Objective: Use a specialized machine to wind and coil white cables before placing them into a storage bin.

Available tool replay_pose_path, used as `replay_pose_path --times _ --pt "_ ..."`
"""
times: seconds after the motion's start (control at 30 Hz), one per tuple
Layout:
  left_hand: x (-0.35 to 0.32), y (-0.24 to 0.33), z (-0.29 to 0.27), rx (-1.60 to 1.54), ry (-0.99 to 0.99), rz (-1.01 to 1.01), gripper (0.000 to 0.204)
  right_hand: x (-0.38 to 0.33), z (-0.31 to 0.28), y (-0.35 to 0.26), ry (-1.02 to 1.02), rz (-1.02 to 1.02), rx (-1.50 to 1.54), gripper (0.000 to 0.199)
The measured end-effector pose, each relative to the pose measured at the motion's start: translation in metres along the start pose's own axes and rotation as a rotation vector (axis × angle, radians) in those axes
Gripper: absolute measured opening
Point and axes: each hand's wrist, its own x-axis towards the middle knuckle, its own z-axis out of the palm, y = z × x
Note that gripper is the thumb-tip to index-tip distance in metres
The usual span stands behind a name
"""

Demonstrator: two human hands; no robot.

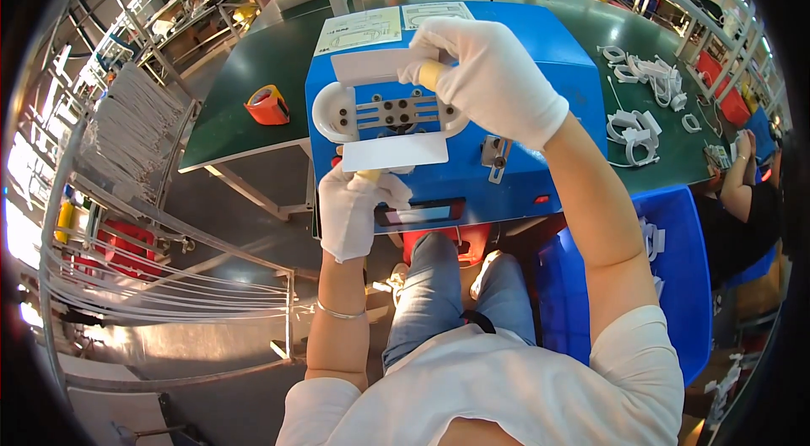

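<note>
Holding, left hand: left hand (pixel 348 214) is pinching the near white plate (pixel 395 155) at its lower edge, fingers closing narrow, tips partly hiding.
Holding, right hand: right hand (pixel 502 79) is gripping the far white plate (pixel 371 66) at its right end.
Plate position: both are sitting over the blue machine (pixel 578 91), flanking the metal fixture (pixel 398 114); joining to the white curved end (pixel 336 113): cannot tell.
Plate handling: looking light, thin, fairly stiff; probably sliding against gloves, perhaps creasing if forced.
Plate hold: edges and ends are seeming best.
Blue bin (pixel 690 277): is containing white parts (pixel 654 239), forearm partly covering.
</note>
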Motion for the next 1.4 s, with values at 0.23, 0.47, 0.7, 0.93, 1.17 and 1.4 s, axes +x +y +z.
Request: replay_pose_path --times 0.23,0.47,0.7,0.93,1.17,1.4 --pt "-0.008 -0.002 0.003 0.308 -0.011 -0.264 0.035 -0.019 -0.015 0.032 0.374 -0.365 -0.367 0.030" --pt "-0.088 -0.074 -0.129 0.491 -0.089 -0.690 0.049 -0.102 -0.152 0.193 1.216 -0.060 -0.036 0.028" --pt "-0.193 -0.218 -0.271 0.251 0.448 -1.281 0.031 -0.170 -0.150 0.393 1.041 0.973 -0.219 0.069" --pt "-0.143 -0.236 -0.252 0.456 0.295 -1.163 0.031 -0.136 -0.160 0.424 0.697 1.415 -0.577 0.068" --pt "-0.124 -0.235 -0.222 0.625 0.154 -1.104 0.030 -0.119 -0.159 0.484 0.782 1.376 -0.769 0.025" --pt "-0.088 -0.257 -0.146 0.712 -0.151 -0.992 0.029 -0.126 -0.183 0.467 0.922 1.169 0.221 0.014"
